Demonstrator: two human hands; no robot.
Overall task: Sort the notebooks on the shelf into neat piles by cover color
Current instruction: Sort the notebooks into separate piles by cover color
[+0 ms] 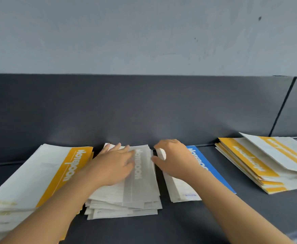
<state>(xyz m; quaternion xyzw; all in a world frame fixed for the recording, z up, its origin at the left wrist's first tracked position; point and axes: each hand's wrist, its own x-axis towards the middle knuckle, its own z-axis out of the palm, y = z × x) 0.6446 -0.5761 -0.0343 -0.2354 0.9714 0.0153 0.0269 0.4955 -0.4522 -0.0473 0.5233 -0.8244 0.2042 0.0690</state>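
Notebooks [29, 176] lie in colour piles along the dark shelf [214, 217], and with our left hand [116, 164] pressed flat on the grey pile [144, 187] while our right hand [174, 159] grips the far end of the blue pile [204, 158], we should nudge edges flush, slowly

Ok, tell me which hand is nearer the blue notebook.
Right. The right hand grips the blue notebook at its far end; the left hand lies flat on the grey pile beside it.

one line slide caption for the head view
Left hand rests flat on the grey notebook pile while right hand grips a blue notebook on the shelf
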